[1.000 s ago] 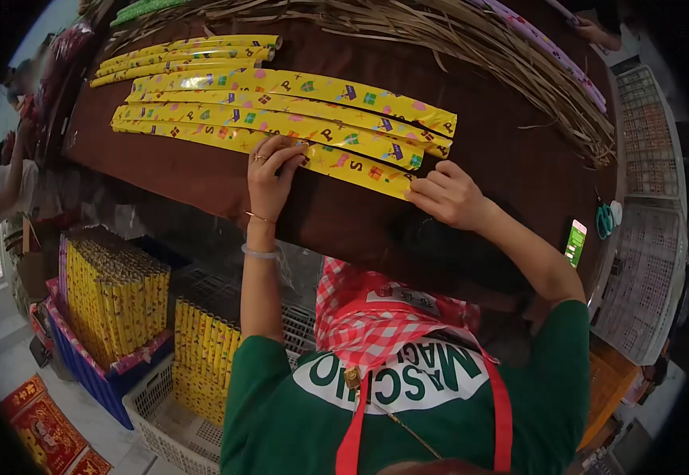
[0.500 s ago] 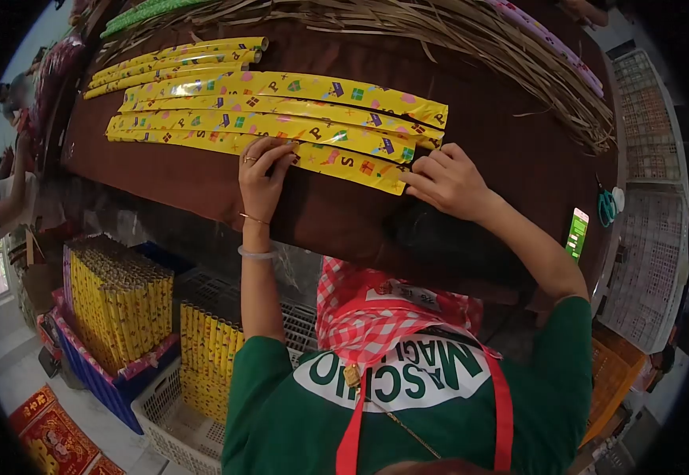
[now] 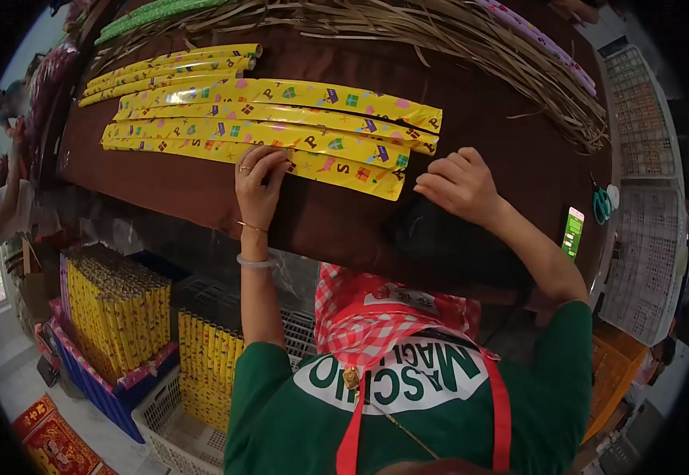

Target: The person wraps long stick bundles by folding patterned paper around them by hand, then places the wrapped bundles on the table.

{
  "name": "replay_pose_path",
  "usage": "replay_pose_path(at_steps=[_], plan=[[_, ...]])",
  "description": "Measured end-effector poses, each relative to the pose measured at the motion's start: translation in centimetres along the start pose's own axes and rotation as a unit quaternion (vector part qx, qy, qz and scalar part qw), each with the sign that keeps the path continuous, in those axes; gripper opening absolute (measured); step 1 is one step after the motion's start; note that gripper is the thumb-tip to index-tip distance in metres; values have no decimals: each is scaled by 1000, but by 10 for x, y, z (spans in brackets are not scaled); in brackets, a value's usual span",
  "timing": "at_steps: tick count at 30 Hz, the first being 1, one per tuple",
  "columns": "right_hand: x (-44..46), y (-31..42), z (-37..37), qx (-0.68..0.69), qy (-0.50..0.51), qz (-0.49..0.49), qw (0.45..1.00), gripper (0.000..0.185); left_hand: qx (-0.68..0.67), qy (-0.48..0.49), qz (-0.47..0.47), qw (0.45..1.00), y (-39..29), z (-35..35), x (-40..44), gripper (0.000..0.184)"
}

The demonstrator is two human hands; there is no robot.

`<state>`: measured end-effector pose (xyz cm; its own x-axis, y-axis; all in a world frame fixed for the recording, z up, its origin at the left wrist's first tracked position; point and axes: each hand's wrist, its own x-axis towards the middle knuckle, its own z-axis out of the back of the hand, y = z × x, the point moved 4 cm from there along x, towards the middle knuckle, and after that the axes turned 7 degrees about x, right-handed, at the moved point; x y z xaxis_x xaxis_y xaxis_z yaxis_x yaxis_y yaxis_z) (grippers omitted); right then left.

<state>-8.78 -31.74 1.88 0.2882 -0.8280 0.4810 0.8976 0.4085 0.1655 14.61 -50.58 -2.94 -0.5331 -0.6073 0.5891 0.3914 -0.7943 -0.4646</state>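
A yellow printed wrapping-paper strip (image 3: 336,169) lies nearest me on the brown-covered table, with more yellow paper strips (image 3: 281,119) overlapping behind it. My left hand (image 3: 260,182) is at the near edge of the front strip, its thumb and fingers pinched together on that edge. Just right of the strips' right ends, my right hand (image 3: 462,187) is raised with its fingers curled closed, apart from the paper. Whether anything small sits between those fingertips is hidden. Several thin yellow paper rolls (image 3: 178,67) lie behind the strips at the left.
Long brown strips (image 3: 471,39) run along the table's far side, beside a green roll (image 3: 146,20) and a pink roll (image 3: 542,39). Teal scissors (image 3: 601,203) and a phone (image 3: 572,233) are at the right. Below left, a blue crate (image 3: 107,396) and white basket (image 3: 158,427) hold upright yellow rolls.
My right hand has left the strips' right corner and moved slightly right. My left hand stays at the front strip's edge. The whole view has shifted slightly.
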Motion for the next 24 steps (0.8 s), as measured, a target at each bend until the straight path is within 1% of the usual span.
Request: replay_pose_path(at_steps=[1, 2, 3, 4, 5, 6, 7, 8, 9, 12, 14, 17, 20, 24], plan=[[0, -1, 0, -4, -1, -3, 1000, 18, -4, -13, 26, 1000, 4, -1, -3, 30], [3, -3, -1, -22, -12, -18, 1000, 21, -7, -12, 22, 1000, 4, -3, -5, 30], [6, -5, -1, -40, -22, -33, 998, 24, -42, -16, 70, 997, 8, -4, -7, 32], [9, -6, -4, -27, -6, -45, 999, 26, -77, -20, 117, 990, 10, -4, -9, 35], [11, -7, -8, -32, -8, -49, 998, 26, -35, 0, 93, 995, 4, -2, -5, 36], [13, -5, -13, -61, -5, -24, 998, 24, -38, 1, 88, 995, 6, -3, -5, 36], [13, -5, -19, -90, -3, 1, 996, 21, 9, 9, 40, 999, 6, -4, -3, 37], [11, -6, -24, -82, 7, 15, 996, 19, 57, 15, -8, 998, 4, -5, -3, 39], [10, -7, -24, -83, 6, 12, 996, 19, 58, 28, -21, 998, 5, -7, -4, 39], [10, -5, -23, -68, 5, 30, 997, 16, 85, 26, -28, 996, 2, -9, -3, 36], [5, -2, -22, -100, 28, 58, 993, 16, 104, 39, -36, 993, 1, -10, -3, 35], [-1, -3, -23, -114, 54, 69, 990, 15, 124, 52, -42, 990, -1, -10, -3, 34], [-2, -6, -25, -106, 42, 45, 992, 16, 127, 59, -38, 989, 0, -12, -4, 35], [-4, -5, -25, -112, 17, 55, 992, 16, 140, 66, -54, 987, -3, -12, -1, 37]])
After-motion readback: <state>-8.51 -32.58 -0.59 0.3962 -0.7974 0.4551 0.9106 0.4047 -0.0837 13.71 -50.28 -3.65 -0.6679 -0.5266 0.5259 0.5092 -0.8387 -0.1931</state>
